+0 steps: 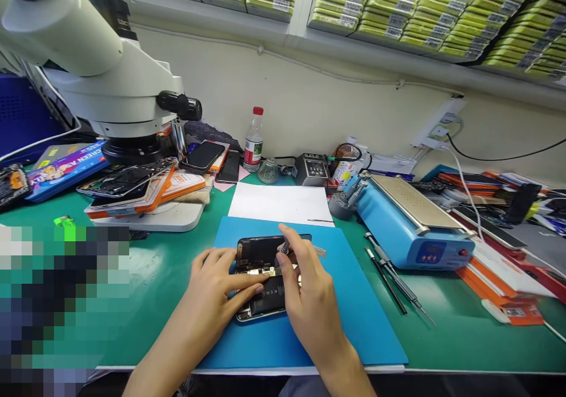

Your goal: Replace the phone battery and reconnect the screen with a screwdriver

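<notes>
An opened phone (260,279) lies on a blue mat (354,302) in the middle of the green table (442,338), with its inside parts facing up and its dark battery toward the near edge. The left hand (216,285) rests flat on the left side of the phone; its fingers are loosely stretched, and the thumb and first finger press on the frame without closing around it. The right hand (305,291) is over the right side of the phone, and its thumb and fingers are closed on a thin screwdriver (284,248), whose tip points down into the upper part of the phone. A white sheet of paper (278,202) lies just behind the mat. Two more thin tools (389,273) lie on the table right of the mat, near a blue machine (411,226). A microscope (101,72) stands at the left, and a plastic bottle (253,140) stands by the wall.
</notes>
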A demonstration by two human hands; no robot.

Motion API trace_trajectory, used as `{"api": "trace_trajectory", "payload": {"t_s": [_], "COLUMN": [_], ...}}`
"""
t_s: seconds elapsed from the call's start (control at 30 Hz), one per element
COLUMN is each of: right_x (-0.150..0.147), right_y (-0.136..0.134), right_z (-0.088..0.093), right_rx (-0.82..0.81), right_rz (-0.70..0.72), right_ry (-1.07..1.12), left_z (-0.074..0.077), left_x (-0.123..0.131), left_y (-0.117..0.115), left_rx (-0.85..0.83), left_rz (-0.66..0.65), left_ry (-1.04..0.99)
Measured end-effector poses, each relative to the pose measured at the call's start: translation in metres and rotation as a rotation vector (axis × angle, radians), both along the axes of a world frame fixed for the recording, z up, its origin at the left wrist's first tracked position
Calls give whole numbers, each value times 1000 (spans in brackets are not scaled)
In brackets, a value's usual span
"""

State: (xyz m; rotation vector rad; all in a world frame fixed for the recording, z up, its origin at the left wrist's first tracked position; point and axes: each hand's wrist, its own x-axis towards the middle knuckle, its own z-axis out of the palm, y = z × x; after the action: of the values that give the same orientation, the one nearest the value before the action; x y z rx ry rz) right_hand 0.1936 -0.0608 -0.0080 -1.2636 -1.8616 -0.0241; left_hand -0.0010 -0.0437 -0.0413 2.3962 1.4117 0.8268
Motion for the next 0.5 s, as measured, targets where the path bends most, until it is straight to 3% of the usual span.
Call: {"api": "trace_trajectory", "payload": {"t_s": [0.5], "right_x": [1], "right_y": [1], "right_z": [-2], "right_rx": [-12], "right_rz": [2], "right_ry": [-21], "left_z": [0], "left_x": [1], "left_y": [0], "left_rx": [6], "left_rz": [-6], "left_ry": [6]}}
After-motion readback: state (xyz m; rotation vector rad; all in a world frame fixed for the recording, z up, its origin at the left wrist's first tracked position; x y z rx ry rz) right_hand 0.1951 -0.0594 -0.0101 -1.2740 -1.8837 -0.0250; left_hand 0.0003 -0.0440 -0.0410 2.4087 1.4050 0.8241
